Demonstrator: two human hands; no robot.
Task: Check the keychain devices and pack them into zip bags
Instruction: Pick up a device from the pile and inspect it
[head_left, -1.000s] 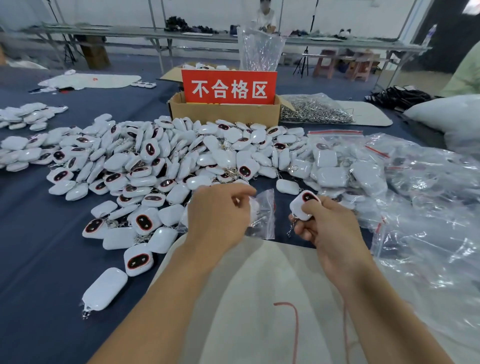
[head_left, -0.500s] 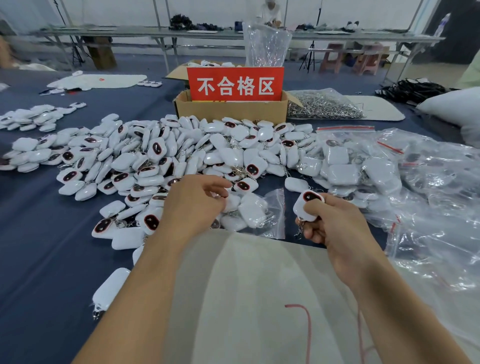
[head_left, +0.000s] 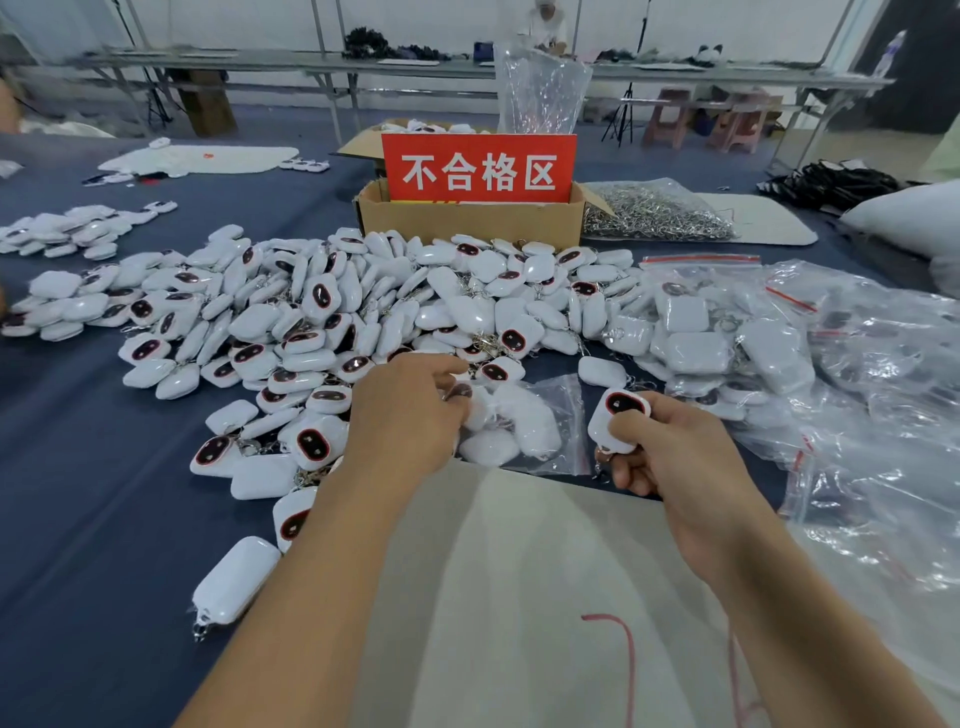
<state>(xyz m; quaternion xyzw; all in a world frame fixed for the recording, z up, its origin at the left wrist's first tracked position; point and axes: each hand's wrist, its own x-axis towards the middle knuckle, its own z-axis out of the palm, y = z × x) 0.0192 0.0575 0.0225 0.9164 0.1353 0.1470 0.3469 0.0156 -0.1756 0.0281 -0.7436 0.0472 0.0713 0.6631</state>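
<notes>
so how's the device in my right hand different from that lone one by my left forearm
The held device shows its dark, red-rimmed face; the lone device shows only plain white shell. The held device is gripped in the right hand, thumb on it; the lone device lies untouched on the blue cloth, apart from the pile. Both are white, rounded and unbagged.

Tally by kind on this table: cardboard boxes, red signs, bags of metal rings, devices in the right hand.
Brown cardboard box: 1
Red rectangular sign: 1
Clear plastic bag of silver metal rings: 1
White plastic keychain device in right hand: 1
Total: 4
</notes>
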